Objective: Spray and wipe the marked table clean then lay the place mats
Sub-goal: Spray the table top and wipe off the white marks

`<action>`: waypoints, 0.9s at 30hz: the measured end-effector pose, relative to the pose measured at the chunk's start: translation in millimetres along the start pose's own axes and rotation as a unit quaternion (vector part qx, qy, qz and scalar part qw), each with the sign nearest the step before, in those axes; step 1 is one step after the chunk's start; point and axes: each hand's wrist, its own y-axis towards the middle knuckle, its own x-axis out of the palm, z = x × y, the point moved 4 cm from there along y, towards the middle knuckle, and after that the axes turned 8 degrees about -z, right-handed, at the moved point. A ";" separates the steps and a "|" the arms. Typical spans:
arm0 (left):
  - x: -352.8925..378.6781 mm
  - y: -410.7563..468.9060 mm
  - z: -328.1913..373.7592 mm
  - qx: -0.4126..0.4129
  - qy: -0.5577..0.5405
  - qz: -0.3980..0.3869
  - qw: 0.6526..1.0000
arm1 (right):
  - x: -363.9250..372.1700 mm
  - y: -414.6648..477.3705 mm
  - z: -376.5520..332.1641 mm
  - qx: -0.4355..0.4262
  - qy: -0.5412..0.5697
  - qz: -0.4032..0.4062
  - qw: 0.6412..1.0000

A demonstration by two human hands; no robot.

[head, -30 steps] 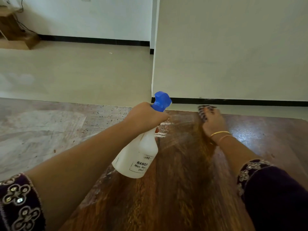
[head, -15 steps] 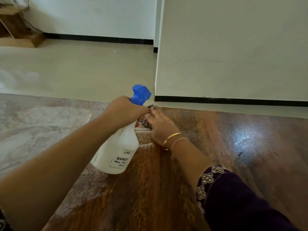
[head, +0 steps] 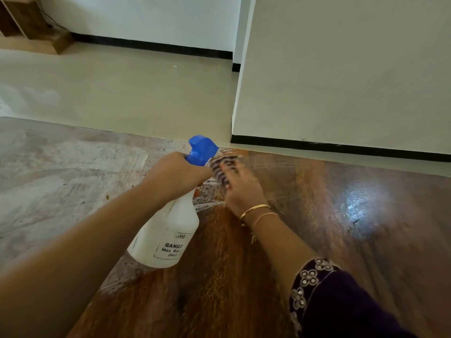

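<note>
My left hand (head: 174,175) grips the neck of a white spray bottle (head: 168,236) with a blue trigger head, held tilted above the wooden table (head: 341,240). Beside it, my right hand (head: 241,189) presses a dark checked cloth (head: 223,167) flat on the table near the far edge; the hand is blurred and covers most of the cloth. The table's left part (head: 61,181) is coated with a whitish, speckled film. Its right part shows shiny brown wood.
Beyond the table's far edge lies pale floor (head: 122,93). A white wall with a black skirting (head: 341,147) stands close behind the table at the right. A wooden piece of furniture (head: 31,23) sits at the far left corner.
My right hand swept the cloth from the right leftward until it lay next to the spray bottle, then stayed there rubbing. The bottle stays in my left hand.
</note>
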 end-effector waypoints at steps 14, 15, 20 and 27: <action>17.7 -14.8 6.2 0.012 0.008 -0.011 1.000 | -87.4 -60.9 134.2 0.259 0.324 0.144 0.899; 20.7 -15.4 6.0 0.011 0.012 -0.014 1.000 | -85.6 -65.4 136.7 0.279 0.242 0.151 0.917; 29.8 -13.2 8.3 0.019 0.017 -0.022 0.999 | -61.2 -62.1 130.2 0.240 0.038 0.104 0.964; 27.1 -13.8 7.3 0.028 0.014 -0.019 0.999 | -57.8 -42.3 137.2 0.293 -0.049 0.034 0.954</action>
